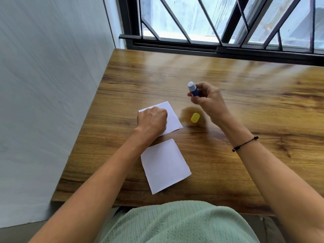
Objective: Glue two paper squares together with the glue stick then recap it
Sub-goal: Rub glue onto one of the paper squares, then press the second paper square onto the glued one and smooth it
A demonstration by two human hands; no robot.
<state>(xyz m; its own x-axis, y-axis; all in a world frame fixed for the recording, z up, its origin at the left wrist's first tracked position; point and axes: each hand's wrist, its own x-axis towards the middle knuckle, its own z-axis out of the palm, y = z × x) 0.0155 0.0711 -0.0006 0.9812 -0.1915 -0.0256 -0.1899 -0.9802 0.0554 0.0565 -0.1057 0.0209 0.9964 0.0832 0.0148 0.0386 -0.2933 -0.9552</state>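
Two white paper squares lie on the wooden table (245,155). My left hand (152,121) rests as a closed fist on the far paper square (172,118), pressing it down. The near paper square (164,166) lies flat and apart from it, closer to me. My right hand (206,98) holds the blue glue stick (192,89) upright above the table, uncapped, its pale glue tip showing at the top. The yellow cap (195,117) lies on the table between my hands, just right of the far square.
A white wall runs along the table's left edge. A barred window stands behind the far edge. The table's near edge meets my green shirt (175,223).
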